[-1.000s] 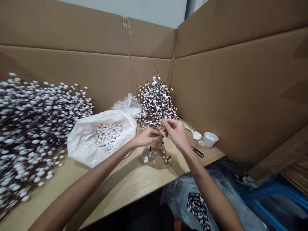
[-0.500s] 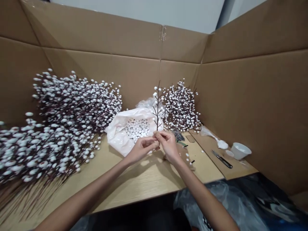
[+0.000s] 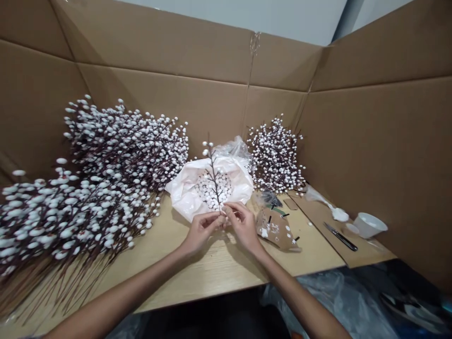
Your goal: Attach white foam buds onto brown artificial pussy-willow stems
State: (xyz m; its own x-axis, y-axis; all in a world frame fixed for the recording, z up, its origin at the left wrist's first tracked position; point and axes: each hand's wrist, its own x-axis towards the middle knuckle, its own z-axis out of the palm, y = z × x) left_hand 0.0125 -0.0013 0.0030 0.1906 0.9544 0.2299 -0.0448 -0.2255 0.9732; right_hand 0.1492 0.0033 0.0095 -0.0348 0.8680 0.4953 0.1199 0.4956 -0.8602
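**Head view: single berry sprig held upright over table**

Head view. Step in hand: close finger work at the base of a berry sprig (image 3: 213, 176), held upright above the wooden table (image 3: 226, 278) and before a white plastic bag (image 3: 187, 197) of white balls (image 3: 213, 189). Fingers of the right hand (image 3: 243, 227) pinch narrowly on the stem; those of the left hand (image 3: 202, 230) close in beside them, grip unclear. Berry-branch pile (image 3: 120, 150) lies left; black-handled tool (image 3: 341, 237) right. No legible writing.
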